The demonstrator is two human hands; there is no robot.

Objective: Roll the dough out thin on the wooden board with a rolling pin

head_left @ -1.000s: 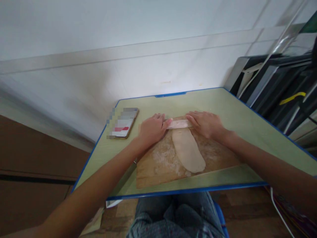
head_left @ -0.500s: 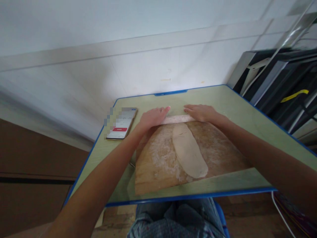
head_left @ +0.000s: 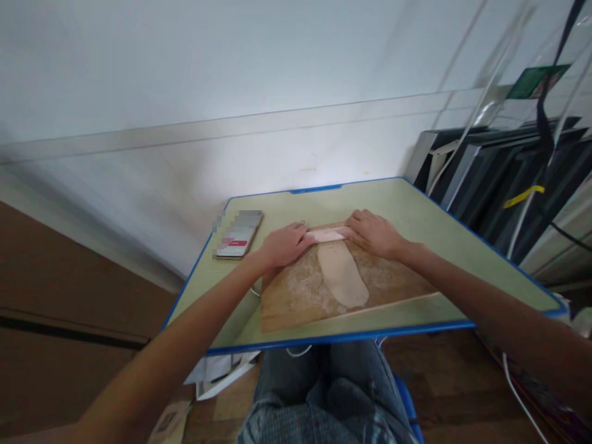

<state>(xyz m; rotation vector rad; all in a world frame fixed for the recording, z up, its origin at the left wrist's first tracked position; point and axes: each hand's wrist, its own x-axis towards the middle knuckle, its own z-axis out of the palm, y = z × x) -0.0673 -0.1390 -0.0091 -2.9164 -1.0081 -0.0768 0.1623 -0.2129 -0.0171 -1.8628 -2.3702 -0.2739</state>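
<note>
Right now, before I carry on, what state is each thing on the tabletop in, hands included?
Dough: flattened into a strip.
Rolling pin: crosswise at the dough's far end.
Left hand: on the rolling pin's left end, grip partly hidden.
Right hand: on its right end, grip partly hidden.
Wooden board: flat, streaked with white powder.
Phone: face up, screen lit, partly pixelated.
Thin pale item: mostly hidden, state unclear.

Beyond the right hand [head_left: 374, 234], the tabletop [head_left: 444, 231] is unobstructed; beside the left hand [head_left: 284, 244], passage is blocked by a smartphone [head_left: 243, 234].
</note>
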